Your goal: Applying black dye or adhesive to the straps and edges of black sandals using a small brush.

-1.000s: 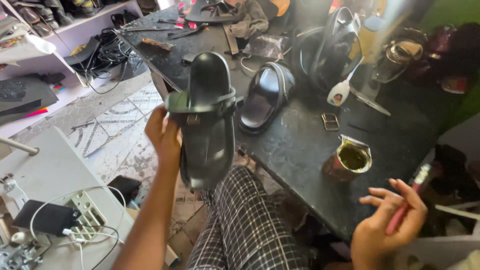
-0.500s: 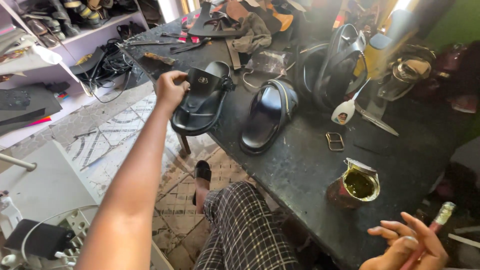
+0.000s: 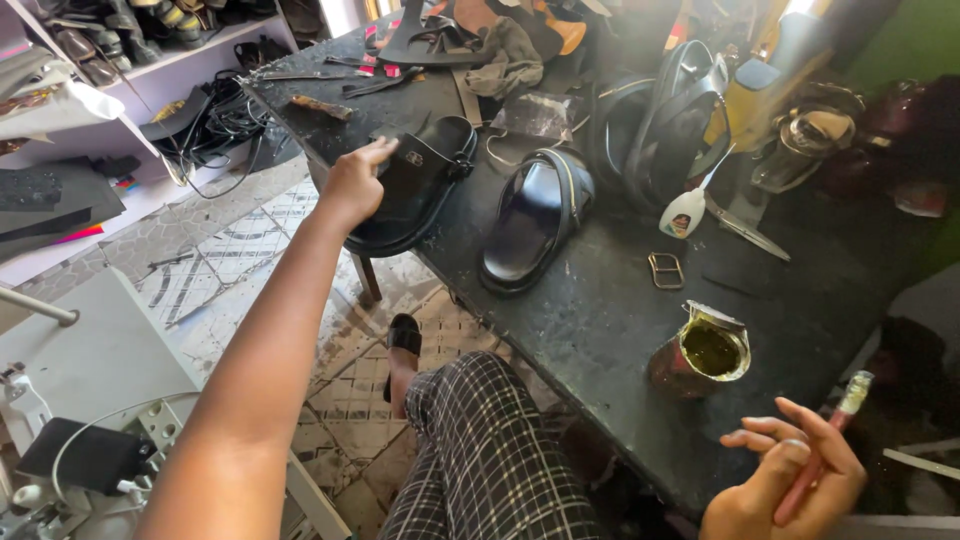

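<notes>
Workbench (image 3: 600, 330), dark and cluttered, bearing two black sandals side by side. Left hand (image 3: 352, 182), fingers loosely spread, rests against the near sandal (image 3: 415, 185), already set down at the bench edge. Right hand (image 3: 790, 480) grips a glue brush (image 3: 825, 440), unused, beside the open glue tin (image 3: 705, 350).

Bare arms, black-and-white plaid trousers (image 3: 490, 450), black sandal (image 3: 404, 338).

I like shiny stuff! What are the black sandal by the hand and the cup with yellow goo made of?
The black sandal looks like smooth leather or a fake kind; it has a soft shine. The cup looks like thin metal, a cut-open can: its rim is bent and glints.
</notes>
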